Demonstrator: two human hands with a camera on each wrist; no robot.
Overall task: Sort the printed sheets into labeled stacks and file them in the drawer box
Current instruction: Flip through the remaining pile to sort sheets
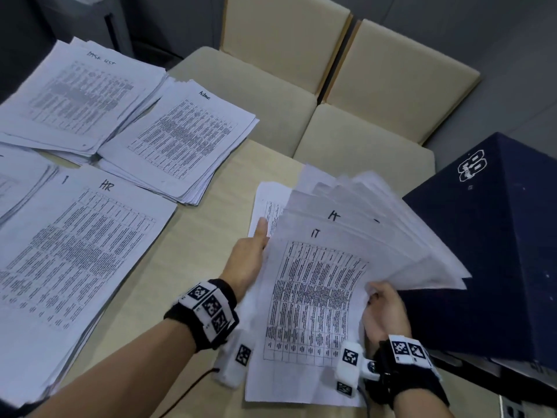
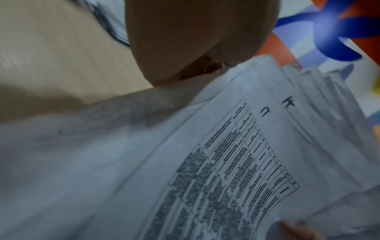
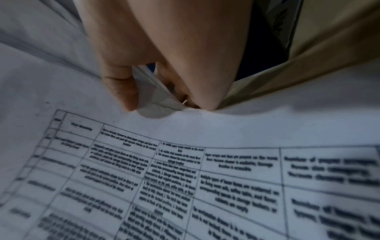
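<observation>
Right hand [image 1: 384, 312] has a closed grip on the fanned bundle of sheets [image 1: 355, 233] — thumb on top, fingers under, pinching the right edge; the right wrist view shows the thumb [image 3: 121, 84] bent over the paper edges. Sheets fan out up and to the right, lifted off the desk [image 1: 208, 242] at the far end, partly overlapping the dark blue box [image 1: 494, 236]. Top sheet [image 1: 310, 300] reads "IT", the one behind it also looks like "IT".

Left hand [image 1: 250, 257] is at the left edge of the same bundle, thumb out straight and pointing up along a lower sheet. Its fingers are hidden under the paper, so I cannot tell if that grip is closed or just supporting.

Three sorted stacks lie flat on the desk, left side:
- "HR" stack [image 1: 75, 254], nearest
- "Admin" stack [image 1: 184, 137], behind it
- far-left stack [image 1: 78, 95], handwritten label too blurred to read; it overlaps the "Admin" stack's left edge

Two beige chairs [image 1: 376, 101] stand past the desk edge.
</observation>
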